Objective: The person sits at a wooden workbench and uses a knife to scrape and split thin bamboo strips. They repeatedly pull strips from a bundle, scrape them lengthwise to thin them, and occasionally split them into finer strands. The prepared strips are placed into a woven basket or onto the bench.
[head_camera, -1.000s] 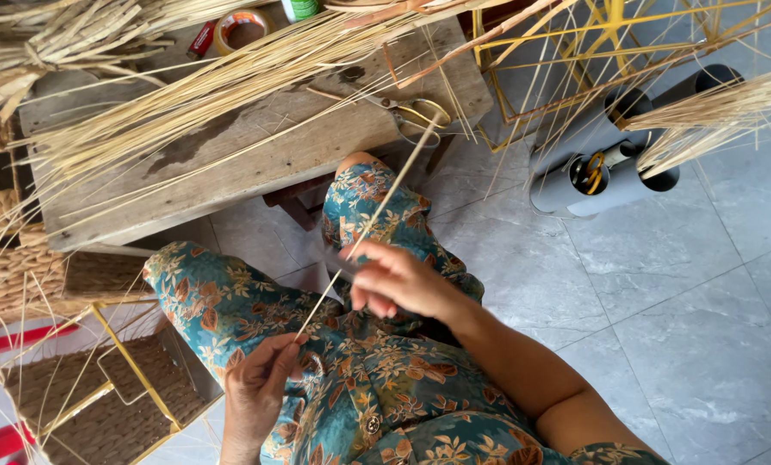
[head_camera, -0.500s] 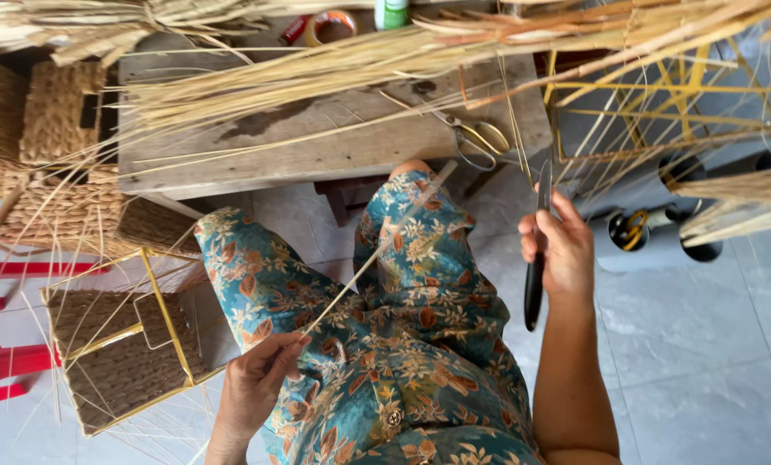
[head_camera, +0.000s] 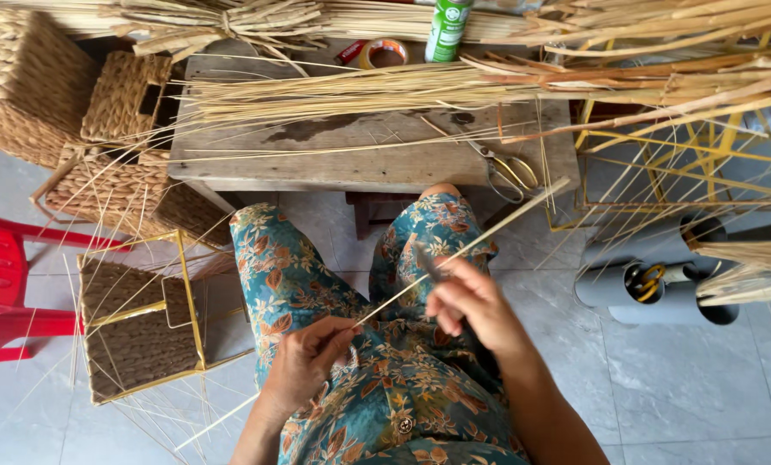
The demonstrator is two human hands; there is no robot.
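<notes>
1. The left hand [head_camera: 304,366] pinches a long thin reed [head_camera: 454,256] between thumb and fingers, just over the lap.
2. The reed runs up and to the right, from below the left hand, past the right hand [head_camera: 472,303], toward the scissors [head_camera: 510,168] on the wooden surface [head_camera: 360,159].
3. The right hand's grip is closed on a dark tool [head_camera: 427,260]. I think it is a small knife, but it is hard to see. Its tip touches the reed.
4. The blade could slip off the thin reed and cut a finger or the flowery trousers [head_camera: 299,267], because the hands are near each other and the lap is right below.
5. The reed could snap or split crooked if the tool presses too hard.
6. The far end sticks out loose. It could knock the reed pile [head_camera: 334,90] on the surface.
7. A half-made basket [head_camera: 140,323] stands on the floor to the left, beside a red chair [head_camera: 6,275].
</notes>
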